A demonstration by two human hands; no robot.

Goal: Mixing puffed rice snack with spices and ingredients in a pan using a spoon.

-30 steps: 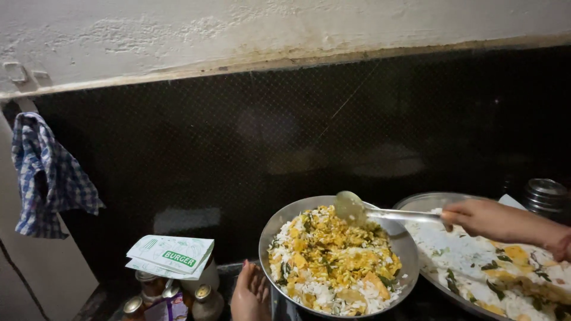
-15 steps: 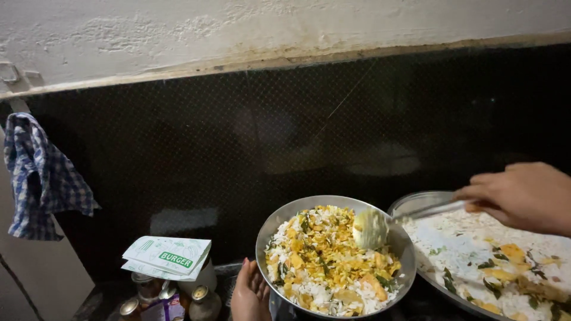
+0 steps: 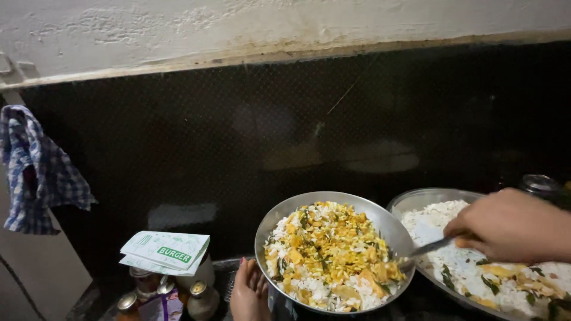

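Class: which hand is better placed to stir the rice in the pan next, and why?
Probably the right hand: it grips the spoon, whose bowl end already sits in the rice. The left hand rests low beside the pan, holding no tool.

**One head view, tilted low toward the wall**

You have a single camera, worn on your head. It faces a dark wall (image 3: 285,137) straight ahead and sits close above the surface. The pan (image 3: 333,255) and tray (image 3: 428,199) lie at the bottom edge, partly cut off. A cloth (image 3: 35,172) hangs at far left.
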